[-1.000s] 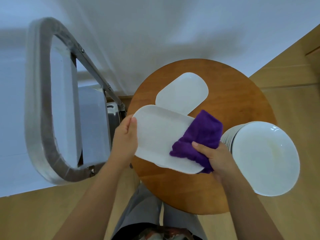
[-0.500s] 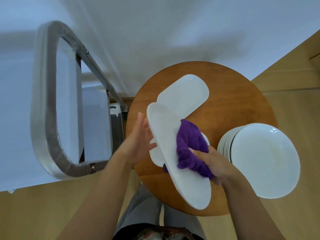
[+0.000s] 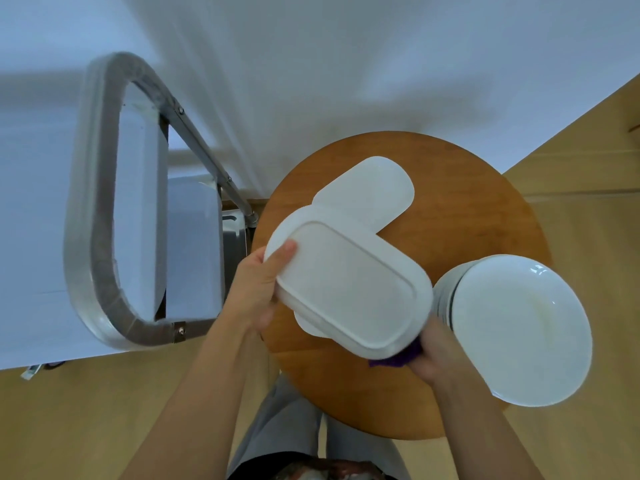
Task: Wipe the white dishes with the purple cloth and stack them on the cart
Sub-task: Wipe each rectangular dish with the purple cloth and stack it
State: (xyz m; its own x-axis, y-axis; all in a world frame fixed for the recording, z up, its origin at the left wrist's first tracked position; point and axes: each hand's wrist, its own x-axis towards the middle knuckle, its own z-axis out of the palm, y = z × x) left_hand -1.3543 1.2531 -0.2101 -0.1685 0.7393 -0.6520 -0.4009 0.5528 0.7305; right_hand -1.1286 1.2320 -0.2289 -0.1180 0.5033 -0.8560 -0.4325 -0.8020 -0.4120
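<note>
Flipped underside-up, oblong dish [image 3: 349,289] gripped at its edges by left hand [image 3: 258,289]; right hand [image 3: 438,355] seemingly holds cloth [image 3: 398,356].

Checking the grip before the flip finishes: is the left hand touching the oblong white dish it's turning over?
Touching. The head view shows the left hand gripping the end of the upturned oblong dish, thumb lying on its underside.

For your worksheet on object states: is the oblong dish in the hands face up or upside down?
Upside down: the oblong dish shows its raised foot ring and flat underside, with the purple cloth beneath it.
</note>
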